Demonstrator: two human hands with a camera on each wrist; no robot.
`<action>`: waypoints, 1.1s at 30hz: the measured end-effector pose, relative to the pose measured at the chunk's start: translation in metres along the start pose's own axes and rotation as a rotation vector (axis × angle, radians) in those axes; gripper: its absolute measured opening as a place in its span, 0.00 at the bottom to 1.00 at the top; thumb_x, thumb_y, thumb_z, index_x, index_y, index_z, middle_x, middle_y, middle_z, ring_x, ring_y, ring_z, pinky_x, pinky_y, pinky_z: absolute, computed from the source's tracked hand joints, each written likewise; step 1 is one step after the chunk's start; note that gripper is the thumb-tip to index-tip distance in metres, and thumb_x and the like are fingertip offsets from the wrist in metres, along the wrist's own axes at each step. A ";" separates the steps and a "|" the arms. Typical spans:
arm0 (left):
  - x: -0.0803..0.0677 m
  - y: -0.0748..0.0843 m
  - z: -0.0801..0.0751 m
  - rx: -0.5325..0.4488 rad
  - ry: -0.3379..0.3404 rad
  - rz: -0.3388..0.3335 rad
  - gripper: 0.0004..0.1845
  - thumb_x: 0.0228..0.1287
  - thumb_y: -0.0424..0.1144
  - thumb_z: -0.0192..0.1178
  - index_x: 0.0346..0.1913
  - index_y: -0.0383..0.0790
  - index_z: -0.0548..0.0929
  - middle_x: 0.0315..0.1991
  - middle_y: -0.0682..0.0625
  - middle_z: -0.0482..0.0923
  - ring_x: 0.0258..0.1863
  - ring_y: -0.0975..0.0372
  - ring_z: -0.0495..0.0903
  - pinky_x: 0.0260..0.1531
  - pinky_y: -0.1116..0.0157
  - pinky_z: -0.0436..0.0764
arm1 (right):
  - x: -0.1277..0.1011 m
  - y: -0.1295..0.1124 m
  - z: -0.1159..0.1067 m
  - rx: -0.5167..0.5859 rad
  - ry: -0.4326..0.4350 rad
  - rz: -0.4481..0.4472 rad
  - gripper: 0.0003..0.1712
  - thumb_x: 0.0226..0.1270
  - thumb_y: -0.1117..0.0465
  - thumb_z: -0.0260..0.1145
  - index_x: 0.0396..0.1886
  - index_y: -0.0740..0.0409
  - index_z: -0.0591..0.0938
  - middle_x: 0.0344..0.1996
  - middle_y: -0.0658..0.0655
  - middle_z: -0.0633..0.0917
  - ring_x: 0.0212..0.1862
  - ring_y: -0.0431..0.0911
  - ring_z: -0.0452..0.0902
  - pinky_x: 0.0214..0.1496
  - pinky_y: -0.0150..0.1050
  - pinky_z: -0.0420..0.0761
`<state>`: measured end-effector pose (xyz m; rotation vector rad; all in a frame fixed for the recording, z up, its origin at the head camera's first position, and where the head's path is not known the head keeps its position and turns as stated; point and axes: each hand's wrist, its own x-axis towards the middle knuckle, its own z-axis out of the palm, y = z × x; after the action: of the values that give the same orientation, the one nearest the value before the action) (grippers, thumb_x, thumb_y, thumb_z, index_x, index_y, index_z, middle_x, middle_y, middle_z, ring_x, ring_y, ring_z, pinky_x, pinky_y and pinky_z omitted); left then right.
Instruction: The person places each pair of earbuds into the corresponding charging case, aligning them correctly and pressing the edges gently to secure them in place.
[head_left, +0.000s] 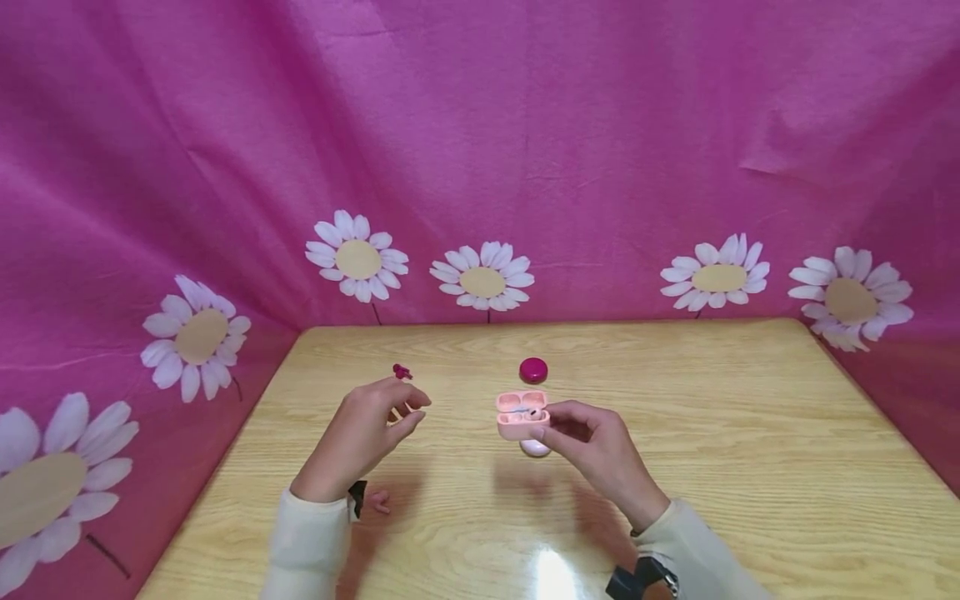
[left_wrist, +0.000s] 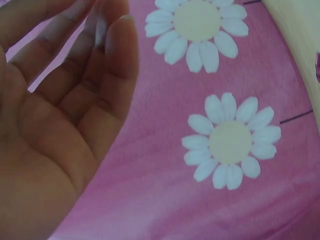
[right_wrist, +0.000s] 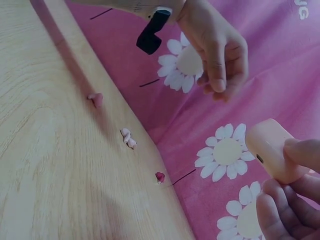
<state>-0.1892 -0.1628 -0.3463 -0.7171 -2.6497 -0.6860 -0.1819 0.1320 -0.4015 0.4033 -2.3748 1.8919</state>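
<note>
My right hand (head_left: pixel 588 442) holds a pink earbud case (head_left: pixel 517 428) above the table, thumb in front and fingers behind. The case's lid is up, and one earbud (head_left: pixel 534 413) sits in its right slot; the left slot shows bare. In the right wrist view, the underside of the case faces the camera between thumb and fingers. To the left, my left hand (head_left: pixel 371 425) hovers over the table with fingers loosely bent. Its palm shows nothing held in the left wrist view. A pink earbud (head_left: pixel 380 501) lies on the table near the left wrist.
Magenta earbuds (head_left: pixel 402 372) lie beyond the left hand, with white earbuds (right_wrist: pixel 128 138) between them and the pink one. A round magenta case (head_left: pixel 533 370) stands farther back. The pink case partly covers a round white case (head_left: pixel 536 448). Flowered pink cloth (head_left: pixel 600 167) surrounds the wooden table.
</note>
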 end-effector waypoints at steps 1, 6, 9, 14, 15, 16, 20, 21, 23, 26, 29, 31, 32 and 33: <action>-0.001 -0.002 -0.001 0.005 -0.009 -0.011 0.07 0.55 0.32 0.70 0.36 0.46 0.86 0.33 0.57 0.81 0.29 0.68 0.78 0.31 0.66 0.81 | 0.000 0.000 0.000 -0.002 0.001 -0.001 0.16 0.58 0.55 0.73 0.44 0.56 0.86 0.37 0.54 0.86 0.37 0.44 0.82 0.41 0.34 0.82; -0.005 -0.012 -0.004 0.023 -0.089 -0.070 0.06 0.55 0.32 0.69 0.33 0.47 0.86 0.30 0.60 0.80 0.28 0.70 0.76 0.30 0.69 0.78 | 0.002 -0.001 0.001 0.009 0.009 -0.012 0.16 0.57 0.56 0.74 0.43 0.57 0.86 0.37 0.55 0.87 0.37 0.44 0.83 0.41 0.34 0.82; -0.009 -0.019 -0.004 0.030 -0.139 -0.090 0.06 0.56 0.31 0.69 0.33 0.46 0.85 0.29 0.60 0.79 0.28 0.70 0.76 0.30 0.69 0.77 | 0.003 0.000 0.001 0.017 0.008 -0.028 0.15 0.57 0.57 0.74 0.43 0.58 0.86 0.36 0.55 0.86 0.36 0.44 0.83 0.40 0.35 0.82; -0.014 -0.030 -0.003 0.049 -0.199 -0.130 0.06 0.56 0.32 0.69 0.34 0.45 0.85 0.27 0.59 0.79 0.27 0.70 0.77 0.31 0.68 0.77 | 0.004 0.000 0.000 0.004 0.012 -0.045 0.15 0.57 0.58 0.74 0.42 0.59 0.86 0.36 0.55 0.87 0.36 0.43 0.83 0.40 0.34 0.82; -0.014 -0.031 -0.003 0.044 -0.207 -0.142 0.05 0.56 0.32 0.68 0.34 0.45 0.85 0.26 0.59 0.79 0.27 0.69 0.77 0.30 0.67 0.77 | 0.004 0.000 0.000 0.003 0.013 -0.048 0.15 0.57 0.58 0.74 0.43 0.59 0.86 0.36 0.55 0.87 0.36 0.43 0.83 0.40 0.34 0.82; -0.015 -0.033 -0.003 0.036 -0.216 -0.154 0.05 0.56 0.32 0.68 0.34 0.44 0.85 0.26 0.59 0.78 0.27 0.69 0.76 0.30 0.67 0.77 | 0.004 0.000 -0.001 0.001 0.015 -0.049 0.14 0.57 0.58 0.74 0.42 0.59 0.86 0.36 0.55 0.87 0.36 0.43 0.83 0.40 0.34 0.82; -0.017 -0.039 -0.003 0.003 -0.278 -0.210 0.03 0.57 0.33 0.67 0.33 0.44 0.84 0.24 0.58 0.77 0.26 0.67 0.74 0.29 0.67 0.75 | 0.004 0.000 -0.001 0.015 0.017 -0.043 0.15 0.57 0.58 0.74 0.42 0.59 0.86 0.35 0.56 0.86 0.35 0.44 0.82 0.39 0.34 0.82; -0.018 -0.041 -0.003 -0.001 -0.298 -0.229 0.03 0.57 0.34 0.68 0.33 0.44 0.84 0.23 0.58 0.76 0.25 0.67 0.74 0.28 0.66 0.74 | 0.003 0.000 0.000 0.019 0.016 -0.039 0.15 0.57 0.58 0.74 0.42 0.59 0.86 0.35 0.56 0.86 0.35 0.44 0.82 0.39 0.34 0.82; -0.022 -0.044 0.000 0.005 -0.323 -0.255 0.04 0.57 0.34 0.68 0.34 0.45 0.83 0.23 0.58 0.75 0.25 0.67 0.72 0.28 0.66 0.73 | 0.003 0.001 0.000 0.025 0.017 -0.033 0.15 0.57 0.58 0.74 0.43 0.59 0.86 0.34 0.56 0.86 0.35 0.44 0.82 0.39 0.34 0.82; -0.027 -0.049 0.003 0.035 -0.334 -0.274 0.05 0.55 0.33 0.68 0.34 0.45 0.84 0.23 0.57 0.75 0.25 0.65 0.72 0.29 0.64 0.73 | 0.003 0.002 0.000 0.026 0.021 -0.030 0.15 0.56 0.58 0.74 0.42 0.59 0.86 0.34 0.56 0.86 0.35 0.44 0.82 0.39 0.34 0.82; -0.032 -0.053 0.008 0.057 -0.358 -0.314 0.04 0.55 0.34 0.68 0.34 0.45 0.84 0.24 0.56 0.76 0.25 0.64 0.73 0.30 0.63 0.74 | 0.003 0.002 0.000 0.019 0.017 -0.032 0.15 0.57 0.58 0.74 0.43 0.59 0.86 0.35 0.56 0.86 0.36 0.44 0.82 0.40 0.34 0.82; -0.036 -0.056 0.010 0.055 -0.383 -0.324 0.04 0.55 0.34 0.68 0.33 0.44 0.83 0.24 0.56 0.75 0.25 0.64 0.72 0.29 0.62 0.73 | 0.002 0.003 0.000 0.012 0.018 -0.028 0.15 0.57 0.58 0.74 0.43 0.58 0.86 0.36 0.55 0.86 0.36 0.44 0.82 0.40 0.34 0.82; -0.038 -0.057 0.012 0.048 -0.396 -0.323 0.04 0.54 0.35 0.67 0.32 0.44 0.83 0.24 0.56 0.75 0.25 0.64 0.72 0.29 0.63 0.73 | 0.002 0.003 0.000 0.007 0.019 -0.024 0.15 0.57 0.57 0.74 0.43 0.58 0.86 0.36 0.55 0.86 0.36 0.44 0.82 0.40 0.34 0.82; -0.040 -0.058 0.012 0.038 -0.407 -0.316 0.04 0.54 0.35 0.67 0.31 0.44 0.83 0.24 0.56 0.75 0.24 0.64 0.71 0.28 0.63 0.73 | 0.002 0.003 -0.001 0.003 0.021 -0.022 0.15 0.57 0.57 0.74 0.43 0.58 0.86 0.36 0.55 0.86 0.36 0.44 0.82 0.40 0.34 0.82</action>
<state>-0.1896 -0.2157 -0.3939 -0.4688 -3.1860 -0.6174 -0.1848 0.1329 -0.4041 0.4051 -2.3451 1.8811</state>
